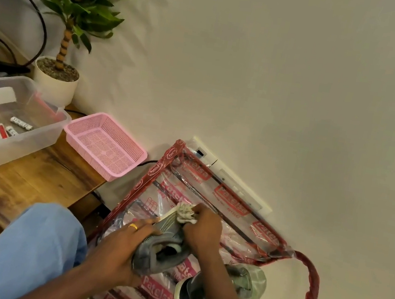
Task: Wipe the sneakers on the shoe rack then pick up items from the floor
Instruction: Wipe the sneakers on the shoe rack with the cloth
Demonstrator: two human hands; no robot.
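Both hands are busy at the lower middle of the frame. The left hand (125, 237), a ring on one finger, grips the grey sneaker (162, 249) around its heel and collar. The right hand (202, 227) pinches a bunched pale cloth (185, 213) and presses it on the toe end. Shoe and hands are over the shoe rack (154, 168), which is wrapped in clear plastic printed in red. A second sneaker (220, 290) lies on its side at the lower right, just beside the right forearm.

The main risk, as I judge it, is the plastic wrap. It looks slick and loose, so a shoe set down on it could slide off, and a hard rub could drag or tear the film. The right forearm passes close over the second sneaker, and a wide stroke could knock it off the rack edge. The cloth is balled up small, so it may only reach the toe and miss the sides and sole. The left grip sits far from the rubbed end, which could let the shoe twist under pressure.

At mid left, a pink basket (128, 136) overhangs the wooden table (44, 177) next to a clear box (9, 153). A careless elbow or knee could tip it.
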